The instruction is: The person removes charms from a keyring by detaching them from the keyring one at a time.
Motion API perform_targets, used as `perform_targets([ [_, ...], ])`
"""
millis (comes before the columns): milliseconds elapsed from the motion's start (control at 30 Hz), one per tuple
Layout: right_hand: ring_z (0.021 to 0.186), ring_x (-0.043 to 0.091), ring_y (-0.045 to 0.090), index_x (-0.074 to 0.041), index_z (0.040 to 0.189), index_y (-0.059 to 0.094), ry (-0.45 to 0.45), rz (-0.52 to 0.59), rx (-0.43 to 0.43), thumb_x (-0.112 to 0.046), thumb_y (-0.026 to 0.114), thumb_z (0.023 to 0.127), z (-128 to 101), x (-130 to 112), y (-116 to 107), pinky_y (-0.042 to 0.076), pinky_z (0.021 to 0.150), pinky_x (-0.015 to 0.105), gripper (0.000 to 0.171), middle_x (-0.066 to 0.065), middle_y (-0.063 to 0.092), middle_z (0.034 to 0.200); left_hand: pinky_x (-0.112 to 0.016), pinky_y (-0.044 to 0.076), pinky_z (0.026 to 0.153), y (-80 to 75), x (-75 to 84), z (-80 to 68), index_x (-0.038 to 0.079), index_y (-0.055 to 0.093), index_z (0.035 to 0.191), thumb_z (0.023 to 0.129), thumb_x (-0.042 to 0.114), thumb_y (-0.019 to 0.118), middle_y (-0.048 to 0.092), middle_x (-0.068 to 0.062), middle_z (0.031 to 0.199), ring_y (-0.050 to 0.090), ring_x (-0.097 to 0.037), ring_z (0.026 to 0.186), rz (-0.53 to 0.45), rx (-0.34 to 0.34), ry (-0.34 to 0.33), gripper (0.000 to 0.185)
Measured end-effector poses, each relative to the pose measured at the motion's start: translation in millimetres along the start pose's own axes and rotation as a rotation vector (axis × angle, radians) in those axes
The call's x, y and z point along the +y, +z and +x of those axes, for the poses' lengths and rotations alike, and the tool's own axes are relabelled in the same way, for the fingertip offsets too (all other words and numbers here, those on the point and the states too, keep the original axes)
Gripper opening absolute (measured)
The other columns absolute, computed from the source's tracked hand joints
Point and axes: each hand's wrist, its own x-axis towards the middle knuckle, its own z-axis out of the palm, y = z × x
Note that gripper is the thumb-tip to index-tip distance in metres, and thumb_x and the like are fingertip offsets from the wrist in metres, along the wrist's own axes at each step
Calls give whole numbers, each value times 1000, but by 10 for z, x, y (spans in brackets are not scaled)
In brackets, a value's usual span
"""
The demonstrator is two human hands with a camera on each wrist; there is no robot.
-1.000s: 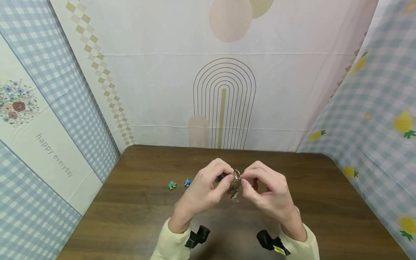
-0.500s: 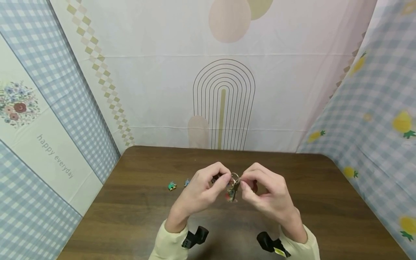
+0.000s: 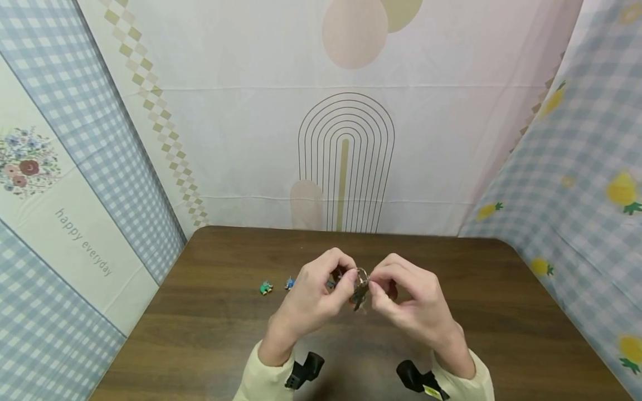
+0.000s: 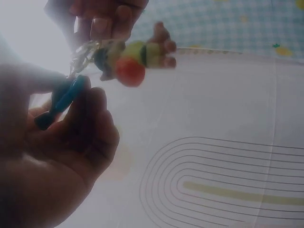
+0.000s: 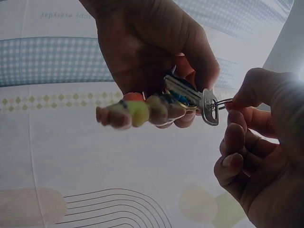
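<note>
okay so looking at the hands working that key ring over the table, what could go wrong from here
1. The key ring is only pinched by fingertips of the left hand and right hand; it could slip and drop onto the table.
2. The key and figure charm dangle loose and might swing or slide off.

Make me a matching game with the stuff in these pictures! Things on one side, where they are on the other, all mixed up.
Things:
1. key ring
2. green charm
3. toy figure
4. table

Places:
A. lying on the table, left of the hands
B. pinched between left hand and right hand
C. under both hands
D. hanging from the key ring

Pairs: 1-B, 2-A, 3-D, 4-C
</note>
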Motion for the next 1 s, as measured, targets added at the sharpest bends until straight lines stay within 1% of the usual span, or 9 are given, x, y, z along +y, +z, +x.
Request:
perform_targets([
  [233, 63, 4, 45, -8, 79, 63, 24, -34, -20, 8, 61, 75, -21, 18, -11, 37, 53, 12, 17, -3, 54, 73, -12, 47, 66, 18, -10, 4, 11, 56, 93, 93, 2, 56, 57, 0, 85, 53, -6, 74, 98, 54, 55, 8],
  [367, 63, 4, 45, -10, 79, 63, 39, -48, -30, 9, 61, 73, -39, 36, -11, 37, 53, 12, 19, -4, 53, 73, -12, 49, 64, 27, -5, 8, 10, 57, 94, 93, 1, 58, 61, 0, 85, 57, -6, 71, 81, 71, 60, 8],
  [500, 63, 4, 45, -11, 80, 63, 47, -58, -33, 9, 61, 73, -51, 50, -11, 37, 53, 12, 21, -5, 53, 74, -10, 50, 61, 30, 6, 12, 9, 59, 96, 93, 1, 59, 65, -1, 85, 61, -7, 68, 65, 84, 62, 8],
  [633, 63, 3, 45, -11, 79, 63, 58, -70, -35, 8, 61, 73, -60, 56, -8, 37, 53, 12, 19, -6, 53, 74, -9, 48, 61, 22, 10, 9, 10, 59, 99, 94, 4, 60, 67, 0, 86, 60, -5, 70, 111, 86, 69, 8],
  [767, 63, 3, 45, -11, 78, 63, 64, -84, -33, 7, 61, 74, -68, 62, -7, 37, 53, 12, 19, -6, 53, 74, -7, 44, 59, 20, 15, 10, 10, 58, 101, 96, 6, 60, 69, 1, 89, 58, -5, 68, 143, 80, 72, 7],
  [900, 63, 3, 46, -12, 79, 64, 60, -92, -26, 6, 61, 75, -69, 67, -4, 37, 53, 11, 18, -6, 53, 74, -7, 44, 60, 26, 21, 13, 8, 56, 103, 96, 5, 59, 71, 0, 91, 59, -4, 67, 125, 73, 78, 8],
  [1000, 63, 3, 46, -11, 80, 64, 53, -88, -20, 5, 61, 77, -69, 69, -1, 37, 53, 11, 17, -5, 54, 74, -8, 46, 62, 30, 23, 10, 7, 54, 103, 97, 4, 58, 71, -2, 92, 60, -4, 69, 107, 64, 85, 8],
])
